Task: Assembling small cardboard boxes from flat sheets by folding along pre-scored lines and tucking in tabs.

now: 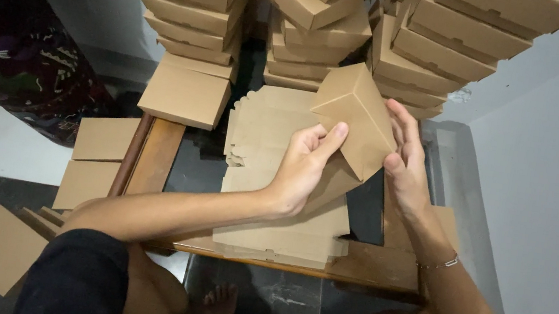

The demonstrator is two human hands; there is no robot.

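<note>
Head view shows both hands — left hand [303, 171], right hand [406, 160] — clamped on a half-folded kraft cardboard box [358, 113] held above flat box blanks [274, 142] on the low table [156, 154]; stacks of finished boxes [314, 16] stand behind — many done, several blanks left.

I take the low table [156, 154] as my mark: flat blanks [276, 178] lie on it, a closed box [186, 95] sits at its far left corner, box stacks [312, 30] rise behind it, loose sheets [97, 160] lie left of it on the floor, and the half-folded box [358, 117] hangs above it.
</note>
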